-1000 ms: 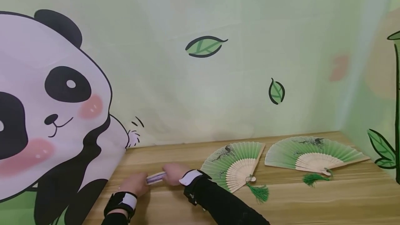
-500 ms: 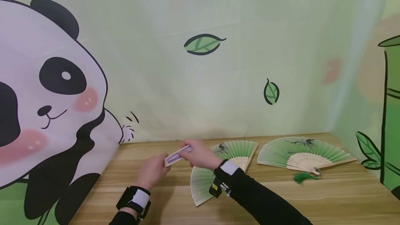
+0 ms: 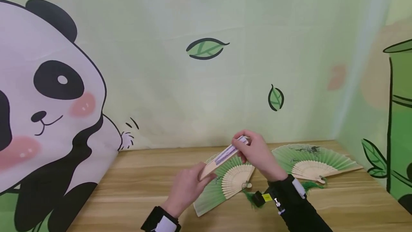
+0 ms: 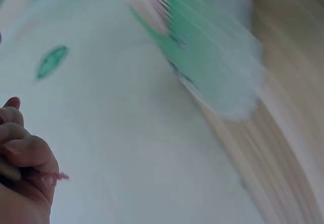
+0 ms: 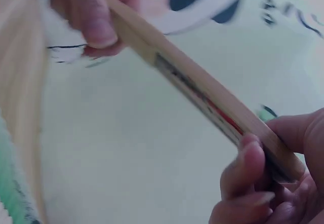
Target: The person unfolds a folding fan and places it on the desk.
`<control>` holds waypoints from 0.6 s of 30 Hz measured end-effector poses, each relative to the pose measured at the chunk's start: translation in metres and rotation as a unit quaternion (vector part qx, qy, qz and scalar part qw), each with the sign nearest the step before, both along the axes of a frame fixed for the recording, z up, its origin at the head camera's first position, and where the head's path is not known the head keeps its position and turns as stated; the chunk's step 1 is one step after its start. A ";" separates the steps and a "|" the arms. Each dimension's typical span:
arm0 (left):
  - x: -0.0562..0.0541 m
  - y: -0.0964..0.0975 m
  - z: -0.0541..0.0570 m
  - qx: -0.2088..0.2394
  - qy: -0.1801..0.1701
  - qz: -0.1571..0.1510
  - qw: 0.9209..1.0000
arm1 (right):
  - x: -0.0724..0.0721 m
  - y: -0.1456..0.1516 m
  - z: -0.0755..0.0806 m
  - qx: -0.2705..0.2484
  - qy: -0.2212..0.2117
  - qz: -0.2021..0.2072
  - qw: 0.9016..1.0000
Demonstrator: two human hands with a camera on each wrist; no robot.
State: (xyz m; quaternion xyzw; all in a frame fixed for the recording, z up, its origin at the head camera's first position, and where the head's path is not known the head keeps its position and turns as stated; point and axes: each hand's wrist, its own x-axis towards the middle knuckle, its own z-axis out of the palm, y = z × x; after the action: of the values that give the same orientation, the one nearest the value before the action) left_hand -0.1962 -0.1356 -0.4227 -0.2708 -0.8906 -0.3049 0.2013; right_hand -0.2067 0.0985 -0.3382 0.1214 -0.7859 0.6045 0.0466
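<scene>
A folded hand fan [image 3: 222, 156] with pale wooden guards is held slantwise above the table between both hands. My left hand [image 3: 190, 185] grips its lower end, and my right hand [image 3: 257, 153] pinches the upper end. Seen from the right wrist, the closed fan [image 5: 197, 84] shows patterned folds with a bit of red between the sticks. In the left wrist view a short pink strand [image 4: 56, 175] sticks out by my curled left hand [image 4: 28, 158]. Beneath the hands lies a spread green fan [image 3: 209, 196], partly covered by the folded one.
A second spread green fan [image 3: 315, 153] lies to the right on the wooden table [image 3: 141, 167], its green tassel [image 3: 312, 186] partly behind the right wrist. The backdrop [image 3: 161, 92] with a printed panda [image 3: 61, 117] rises along the back and left.
Both hands have lifted the folded fan off to the right and tilted it, its right end rising. More of its length shows now. The spread fans stay in place.
</scene>
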 end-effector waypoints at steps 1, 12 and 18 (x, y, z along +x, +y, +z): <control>0.002 0.008 0.002 0.011 -0.012 -0.017 1.000 | 0.002 0.006 0.003 -0.015 -0.002 -0.015 1.000; 0.007 0.098 0.022 0.146 -0.123 -0.177 0.966 | 0.020 0.038 0.026 -0.131 0.062 -0.167 0.975; 0.005 0.132 0.031 0.241 -0.189 -0.190 0.933 | 0.025 0.037 0.019 -0.125 0.051 -0.169 0.976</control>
State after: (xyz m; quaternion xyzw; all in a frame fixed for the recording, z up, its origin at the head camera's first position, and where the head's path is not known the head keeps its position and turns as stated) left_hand -0.1909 -0.0037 -0.3917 -0.3160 -0.7438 -0.5883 0.0272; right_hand -0.1820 0.1359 -0.3196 0.0107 -0.7102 0.6739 0.2034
